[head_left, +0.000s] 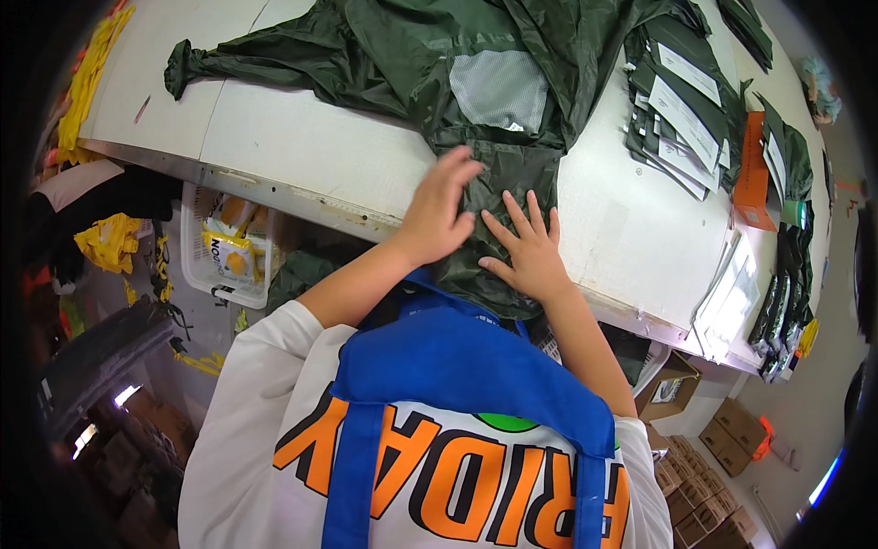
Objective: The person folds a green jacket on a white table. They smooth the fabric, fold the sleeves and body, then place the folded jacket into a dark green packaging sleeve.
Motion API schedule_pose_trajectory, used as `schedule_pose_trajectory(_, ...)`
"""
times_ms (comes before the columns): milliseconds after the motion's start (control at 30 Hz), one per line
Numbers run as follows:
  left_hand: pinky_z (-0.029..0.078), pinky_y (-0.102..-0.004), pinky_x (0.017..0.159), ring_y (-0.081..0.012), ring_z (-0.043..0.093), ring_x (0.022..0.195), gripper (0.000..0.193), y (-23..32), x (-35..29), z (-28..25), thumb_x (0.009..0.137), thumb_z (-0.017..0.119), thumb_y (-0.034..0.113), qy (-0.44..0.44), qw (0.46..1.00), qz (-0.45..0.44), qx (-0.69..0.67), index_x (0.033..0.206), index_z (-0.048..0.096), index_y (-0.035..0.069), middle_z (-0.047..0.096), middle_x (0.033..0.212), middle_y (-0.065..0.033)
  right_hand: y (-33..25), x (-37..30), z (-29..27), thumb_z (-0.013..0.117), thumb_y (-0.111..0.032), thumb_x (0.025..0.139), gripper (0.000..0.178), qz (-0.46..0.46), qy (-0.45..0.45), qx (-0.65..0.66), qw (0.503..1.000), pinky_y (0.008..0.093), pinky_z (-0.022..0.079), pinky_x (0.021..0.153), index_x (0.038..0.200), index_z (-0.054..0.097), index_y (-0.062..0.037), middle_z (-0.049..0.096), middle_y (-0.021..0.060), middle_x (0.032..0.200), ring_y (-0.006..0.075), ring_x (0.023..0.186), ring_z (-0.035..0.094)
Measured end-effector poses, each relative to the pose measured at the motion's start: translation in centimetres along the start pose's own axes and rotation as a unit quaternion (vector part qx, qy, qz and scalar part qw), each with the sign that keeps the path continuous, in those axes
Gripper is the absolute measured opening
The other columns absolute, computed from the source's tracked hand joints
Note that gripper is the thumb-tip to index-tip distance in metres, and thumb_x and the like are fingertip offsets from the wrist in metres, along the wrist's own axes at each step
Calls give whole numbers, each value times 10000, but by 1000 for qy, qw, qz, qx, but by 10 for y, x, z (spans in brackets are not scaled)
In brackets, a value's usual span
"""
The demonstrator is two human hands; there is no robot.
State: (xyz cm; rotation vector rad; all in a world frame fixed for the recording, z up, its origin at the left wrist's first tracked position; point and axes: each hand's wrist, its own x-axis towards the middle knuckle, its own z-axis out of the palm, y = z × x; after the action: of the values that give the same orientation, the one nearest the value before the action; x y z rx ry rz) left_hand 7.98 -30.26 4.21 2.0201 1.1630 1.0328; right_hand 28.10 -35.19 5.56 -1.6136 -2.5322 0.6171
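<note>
Person's right hand (529, 255) flat on dark green garment (512, 165), fingers spread; left hand (433, 215) blurred at garment's left edge, fingers close together, thumb apart, contact unclear; white table (311, 151) beneath

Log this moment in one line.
left hand: open over green garment | right hand: spread on garment | packets: right side of white table
</note>
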Motion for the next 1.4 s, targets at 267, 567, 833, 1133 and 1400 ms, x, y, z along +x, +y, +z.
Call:
schedule_pose_trajectory(267,15,-542,1128,-346,66,1428,615,-22,-16,17,885,505,498,-296,919,34,259,1444,302,340,120,1554,-88,49,-53,-30,577,8,671,728,-14,-22,-52,998,489,241,1099,1351,463,-226,359,56,1461,302,1378,273)
schedule_pose_trajectory(567,227,-448,1101,-284,352,1323,502,-50,-4,-14,973,376,426,-335,910,-217,-111,1323,490,85,394,1432,-120,31,20,-26,613,-295,863,372,311,20,317,896,404,494,651,886,635,76,636,255,766,380,716,635)
schedule_pose_trajectory(833,427,-385,876,-285,522,1017,427,34,1,-5,764,678,281,-192,976,15,101,1114,595,51,567,1090,-103,25,30,9,623,-460,817,489,273,-42,98,956,475,509,684,807,634,29,641,256,765,405,749,638)
schedule_pose_trajectory(1133,404,-387,915,-273,460,1105,694,14,-18,14,623,789,315,-255,950,38,178,1216,537,57,503,1172,-68,83,155,-43,656,-273,805,345,129,194,-126,964,424,509,739,1056,576,-51,650,185,838,370,816,634)
schedule_pose_trajectory(1400,392,-394,937,-278,451,1128,695,9,-17,10,617,787,236,-261,949,26,177,1240,530,65,495,1189,-71,191,51,-8,664,-187,829,207,356,218,120,901,353,461,625,879,581,-4,580,84,683,222,651,567)
